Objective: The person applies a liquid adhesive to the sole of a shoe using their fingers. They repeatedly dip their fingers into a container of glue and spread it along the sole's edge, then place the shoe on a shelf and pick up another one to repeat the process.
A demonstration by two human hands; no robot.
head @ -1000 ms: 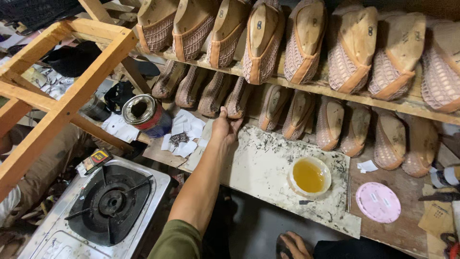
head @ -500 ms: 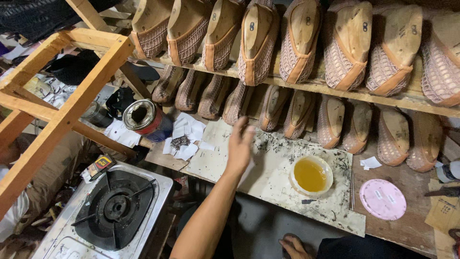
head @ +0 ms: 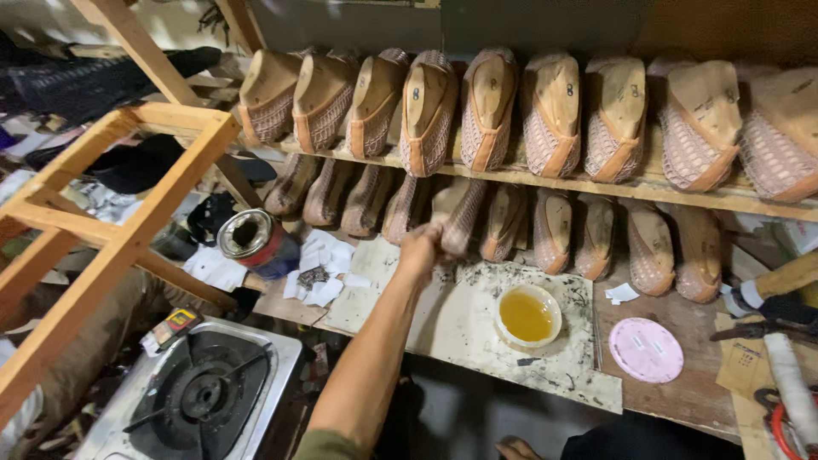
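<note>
A shoe [head: 461,223] in the lower row is gripped by the left hand [head: 423,249], whose fingers are closed around its toe end; it is blurred, so whether it is lifted off the bench cannot be told. It sits between neighbouring shoes mounted on wooden lasts, below a shelf [head: 596,184] carrying a second row. Just beside the hand, a stained slab [head: 452,324] lies on the bench, with a bowl [head: 527,316] of yellow liquid resting on it. A pink disc [head: 645,349] lies to the right of the slab. To the left, an open tin [head: 247,236] stands near crumpled papers, and a gas burner [head: 202,393] sits lower down. The right hand is not seen.
</note>
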